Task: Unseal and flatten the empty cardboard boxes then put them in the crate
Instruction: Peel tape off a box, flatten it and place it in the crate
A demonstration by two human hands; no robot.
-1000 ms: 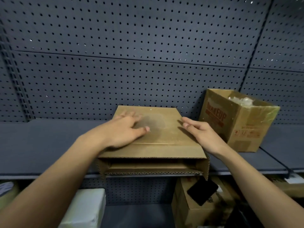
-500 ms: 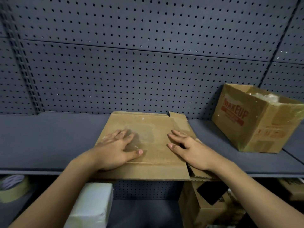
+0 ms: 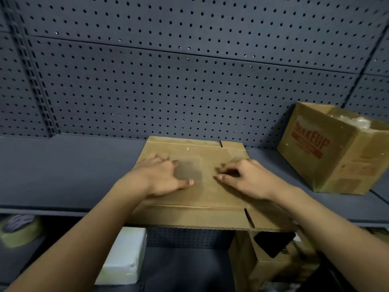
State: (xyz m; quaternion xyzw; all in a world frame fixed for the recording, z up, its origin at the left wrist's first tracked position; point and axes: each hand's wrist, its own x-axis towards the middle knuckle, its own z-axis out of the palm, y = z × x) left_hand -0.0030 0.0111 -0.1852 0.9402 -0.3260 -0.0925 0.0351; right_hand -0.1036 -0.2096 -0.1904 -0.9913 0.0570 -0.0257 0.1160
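A brown cardboard box (image 3: 207,199) lies pressed flat on the dark grey shelf (image 3: 63,175), its front edge hanging over the shelf lip. My left hand (image 3: 162,178) presses down on its left half with fingers spread. On the right half, my right hand (image 3: 248,178) rests with fingers bent against the cardboard. No crate is in sight.
An open brown box (image 3: 334,150) with red lettering stands on the shelf at the right, plastic wrap inside. A pegboard wall backs the shelf. Below are a tape roll (image 3: 20,230) at left, a white block (image 3: 124,256) and another brown box (image 3: 271,264) with a black item.
The box went from a partly raised shell to fully flat. My right hand moved from the box's right side onto its top. The view shifted left and closer.
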